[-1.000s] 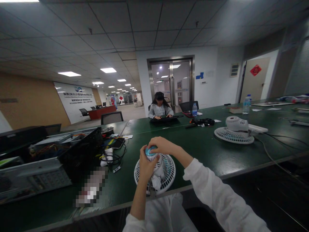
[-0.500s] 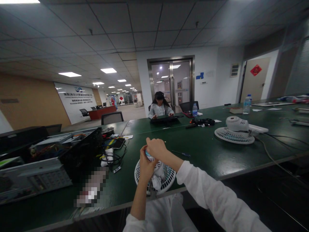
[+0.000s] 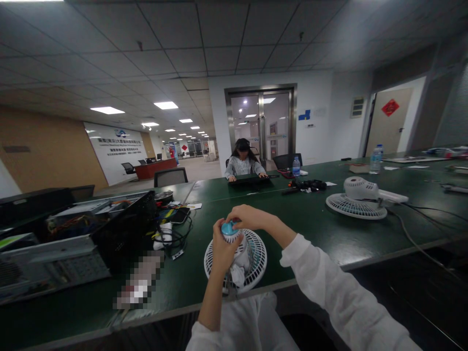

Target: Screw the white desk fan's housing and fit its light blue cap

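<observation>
Directly below the two hands, near the edge of the green table [image 3: 307, 214], a white fan [image 3: 244, 253] rests with its round grille down and its housing upward. The left hand [image 3: 221, 251] is curled round the top of that housing, thumb on one side and fingers on the other, keeping hold of it. Above it, the right hand [image 3: 250, 217] comes in from the right with fingers bent, fingertips and thumb closed on the blue cap [image 3: 227, 229] at the housing's top – the two hands almost touch there.

Well to the left of the hands sits an opened computer case [image 3: 76, 261], with black cables [image 3: 185, 236] between it and the fan. Off to the right lies a second fan [image 3: 360, 187], also grille down. Beyond the hands, across the table, another person [image 3: 242, 165] sits – both hands at a flat black object [image 3: 252, 181].
</observation>
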### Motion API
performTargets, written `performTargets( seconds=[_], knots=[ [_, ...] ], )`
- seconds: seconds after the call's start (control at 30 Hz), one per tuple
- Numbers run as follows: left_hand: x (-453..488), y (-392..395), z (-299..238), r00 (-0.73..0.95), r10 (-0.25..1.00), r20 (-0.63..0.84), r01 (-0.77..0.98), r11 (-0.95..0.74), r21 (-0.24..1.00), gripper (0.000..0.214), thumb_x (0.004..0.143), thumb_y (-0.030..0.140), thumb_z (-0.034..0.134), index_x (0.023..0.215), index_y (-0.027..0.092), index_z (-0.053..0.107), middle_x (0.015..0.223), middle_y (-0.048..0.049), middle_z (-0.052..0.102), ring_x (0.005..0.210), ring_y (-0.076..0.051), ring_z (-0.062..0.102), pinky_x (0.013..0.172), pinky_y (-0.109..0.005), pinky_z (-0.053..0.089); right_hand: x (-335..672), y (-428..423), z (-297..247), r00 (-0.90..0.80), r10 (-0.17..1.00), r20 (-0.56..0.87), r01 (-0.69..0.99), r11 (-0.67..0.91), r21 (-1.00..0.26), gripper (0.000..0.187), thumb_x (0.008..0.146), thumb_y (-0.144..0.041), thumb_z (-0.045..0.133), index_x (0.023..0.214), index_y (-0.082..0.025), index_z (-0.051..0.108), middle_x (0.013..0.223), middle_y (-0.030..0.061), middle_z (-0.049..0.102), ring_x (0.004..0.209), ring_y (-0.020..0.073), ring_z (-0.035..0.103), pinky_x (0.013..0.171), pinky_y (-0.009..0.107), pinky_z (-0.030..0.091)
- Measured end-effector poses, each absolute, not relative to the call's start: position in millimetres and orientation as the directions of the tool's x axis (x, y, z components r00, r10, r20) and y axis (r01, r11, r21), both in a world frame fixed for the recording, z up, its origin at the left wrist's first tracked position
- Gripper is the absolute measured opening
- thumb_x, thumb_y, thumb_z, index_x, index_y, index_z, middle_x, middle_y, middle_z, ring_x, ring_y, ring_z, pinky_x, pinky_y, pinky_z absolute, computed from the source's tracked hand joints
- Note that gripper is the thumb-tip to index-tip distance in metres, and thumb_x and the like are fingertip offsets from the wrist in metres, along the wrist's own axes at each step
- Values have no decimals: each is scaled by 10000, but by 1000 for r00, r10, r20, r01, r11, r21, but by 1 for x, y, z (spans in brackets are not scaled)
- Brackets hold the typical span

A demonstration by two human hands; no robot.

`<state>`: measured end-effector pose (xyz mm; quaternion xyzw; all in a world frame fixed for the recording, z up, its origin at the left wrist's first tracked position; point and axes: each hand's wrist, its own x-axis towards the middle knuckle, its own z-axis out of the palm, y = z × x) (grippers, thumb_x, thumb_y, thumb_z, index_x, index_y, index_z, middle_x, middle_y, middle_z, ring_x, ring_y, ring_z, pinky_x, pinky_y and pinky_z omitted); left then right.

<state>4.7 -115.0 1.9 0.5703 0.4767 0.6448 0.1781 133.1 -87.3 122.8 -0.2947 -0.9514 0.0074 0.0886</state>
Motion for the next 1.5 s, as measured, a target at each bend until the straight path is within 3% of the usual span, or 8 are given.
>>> performTargets(
  seconds=[0.27, 0.4, 0.67, 0.83, 0.97, 1.13, 1.3, 1.5],
  knots=[
    [4, -115, 2, -280, 774, 568, 311, -486, 817, 615, 615, 297, 718, 1150, 202, 428, 1148, -82, 533, 1087, -235, 520, 953, -406, 397, 125, -95, 123, -760, 619, 196, 636, 771, 33, 240, 800, -258, 627, 1014, -156, 666, 970, 88, 674, 894, 187, 606, 711, 237, 400],
    [4, -116, 3, -272, 771, 575, 322, -491, 810, 597, 614, 268, 708, 1136, 196, 427, 1155, -83, 528, 1112, -239, 504, 983, -409, 373, 111, -99, 111, -647, 708, 283, 756, 645, 114, 266, 842, -315, 529, 953, -129, 684, 957, 126, 693, 916, 236, 632, 731, 283, 432],
    [4, -116, 4, -261, 769, 584, 325, -500, 803, 628, 593, 192, 691, 1159, 180, 419, 1208, -105, 506, 1159, -246, 474, 1022, -414, 337, 97, -108, 89, -381, 839, 389, 903, 428, -39, 416, 918, -314, 324, 897, -126, 694, 878, 152, 702, 833, 253, 665, 674, 317, 466],
    [5, -117, 5, -276, 767, 579, 330, -490, 806, 598, 608, 248, 710, 1134, 193, 431, 1157, -87, 526, 1108, -243, 502, 990, -425, 368, 116, -102, 101, -554, 709, 437, 756, 648, -93, 268, 848, -164, 454, 1055, -137, 622, 953, 103, 672, 923, 206, 616, 793, 291, 441],
    [5, -117, 5, -281, 775, 566, 326, -478, 816, 607, 613, 269, 710, 1141, 188, 420, 1145, -88, 528, 1099, -244, 509, 980, -426, 377, 132, -90, 110, -781, 511, 359, 497, 857, -137, 353, 744, -54, 572, 1081, -141, 627, 1103, 96, 611, 1032, 183, 564, 888, 274, 414],
    [5, -118, 5, -266, 785, 559, 341, -466, 816, 614, 637, 287, 691, 1169, 183, 401, 1180, -108, 513, 1116, -249, 502, 980, -427, 374, 137, -80, 114, -877, 400, 267, 371, 916, -156, 261, 769, -88, 614, 1024, -118, 662, 1076, 87, 659, 1033, 181, 578, 926, 278, 394],
    [5, -117, 4, -270, 777, 569, 345, -474, 810, 606, 628, 270, 697, 1156, 190, 412, 1169, -97, 520, 1105, -245, 509, 978, -423, 376, 129, -83, 112, -835, 489, 250, 488, 870, -71, 222, 795, -258, 637, 963, -117, 678, 995, 96, 667, 933, 196, 606, 811, 274, 430],
    [5, -115, 3, -261, 751, 607, 326, -523, 788, 580, 616, 210, 688, 1133, 202, 423, 1171, -81, 522, 1134, -234, 488, 1005, -412, 355, 110, -100, 101, -646, 689, 328, 735, 677, 25, 237, 852, -282, 505, 1033, -157, 593, 990, 108, 671, 923, 233, 632, 733, 293, 448]
  ],
)
